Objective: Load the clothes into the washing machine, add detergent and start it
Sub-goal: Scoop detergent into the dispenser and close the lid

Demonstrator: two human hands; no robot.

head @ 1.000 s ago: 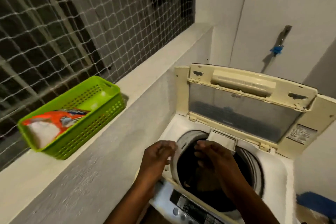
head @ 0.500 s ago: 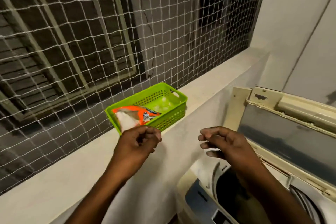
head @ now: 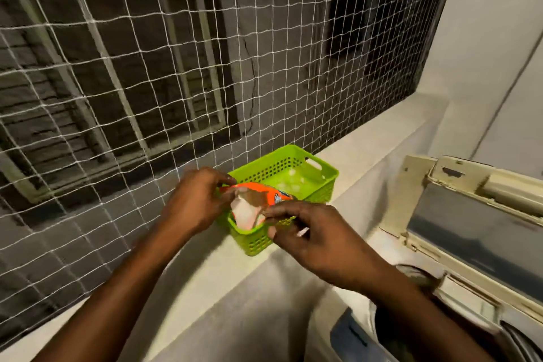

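I see white netting [head: 176,67] stretched over a dark, pale-framed window [head: 117,88] at far left, a concrete ledge [head: 382,138] beneath, and a pale wall [head: 493,38] at right.

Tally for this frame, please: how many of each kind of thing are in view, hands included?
Basket: 1
Detergent packet: 1
Washing machine: 1
Net: 1
Hands: 2, left hand and right hand
Total: 6

Detergent packet [head: 258,189] in basket [head: 255,244] on ledge [head: 379,141], left of washing machine [head: 476,232]
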